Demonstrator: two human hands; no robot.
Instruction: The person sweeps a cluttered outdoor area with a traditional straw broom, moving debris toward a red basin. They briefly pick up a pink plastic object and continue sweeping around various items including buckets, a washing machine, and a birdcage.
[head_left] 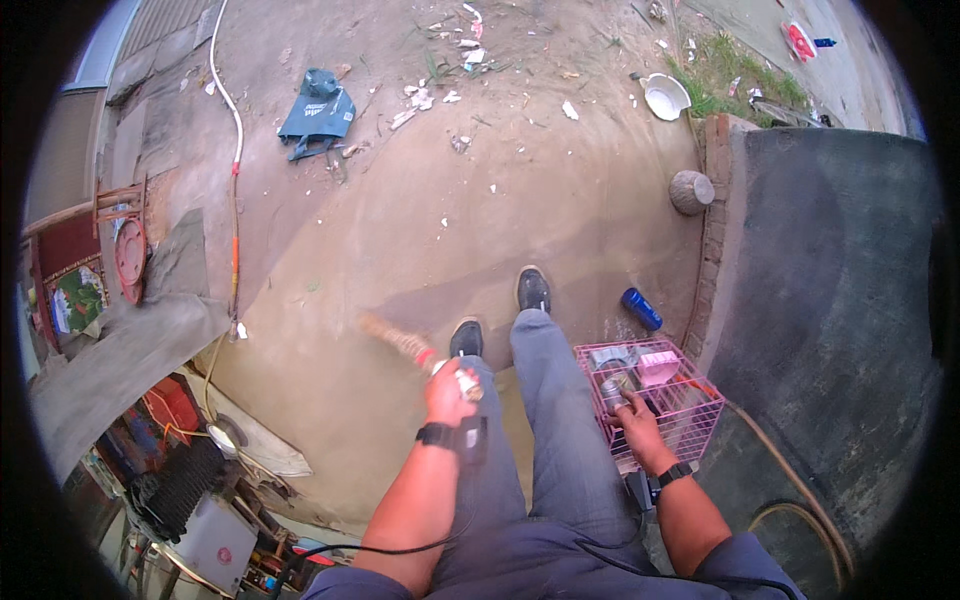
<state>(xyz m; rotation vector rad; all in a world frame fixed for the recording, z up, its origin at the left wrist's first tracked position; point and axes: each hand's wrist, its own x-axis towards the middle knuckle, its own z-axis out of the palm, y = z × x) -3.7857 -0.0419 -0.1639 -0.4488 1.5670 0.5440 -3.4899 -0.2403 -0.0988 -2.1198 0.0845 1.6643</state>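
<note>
My left hand (452, 396) is closed around the handle of a short hand broom (402, 341). The broom's straw-coloured end is smeared by motion and points forward and left, with a red band near my fingers. On the right, my right hand (640, 432) has its fingers round a small grey metal can (612, 394) at the top of a pink wire cage (700, 425). A pink container (657, 368) and a grey item (610, 357) sit beside the can, at the cage's far side.
A blue bottle (641, 310) lies beyond the cage. A dark wall (830, 280) borders the right. A blue bag (318, 113) and litter lie far ahead. On the left are a hose (236, 190), a red stool (130, 258) and piled household items.
</note>
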